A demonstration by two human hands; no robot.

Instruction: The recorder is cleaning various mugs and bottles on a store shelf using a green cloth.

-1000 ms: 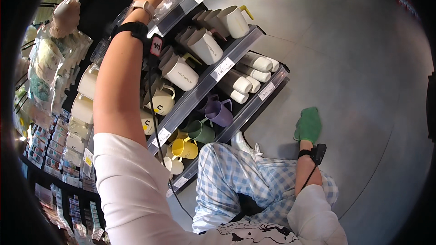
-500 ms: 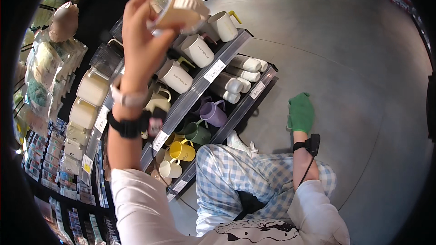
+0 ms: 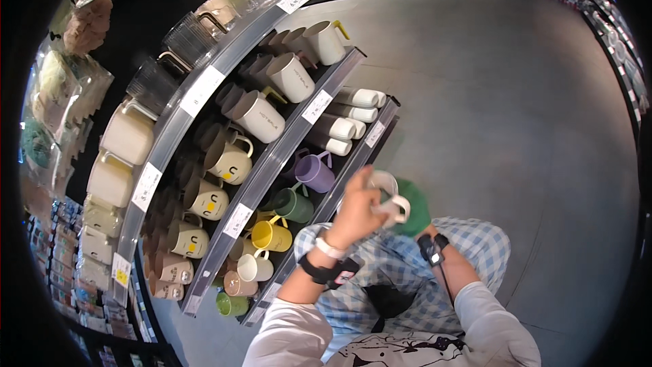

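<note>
In front of my knees, my left hand [image 3: 358, 212] is closed on a pale mug [image 3: 384, 182], its fingers at the rim; the mug's white handle sticks out toward me. My right hand [image 3: 413, 209] wears a green glove and is against the mug's right side. Motion blur and the mug hide the gloved fingers. Left of my hands, the lower shelf has a purple mug [image 3: 315, 172], a dark green mug [image 3: 293, 204], a yellow mug [image 3: 272, 234] and a white mug [image 3: 255, 267].
A tiered rack stands at my left, its grey shelf edge [image 3: 280, 156] carrying price labels. White cups [image 3: 259, 117] and clear ribbed mugs [image 3: 189, 39] fill higher tiers. White cylindrical items [image 3: 337, 127] lie beside the purple mug. Grey floor [image 3: 489, 95] extends to the right.
My left hand has come down from the top shelf, where it held a see-through beige cup, to my lap. The gloved right hand has moved left and inward to meet it.
</note>
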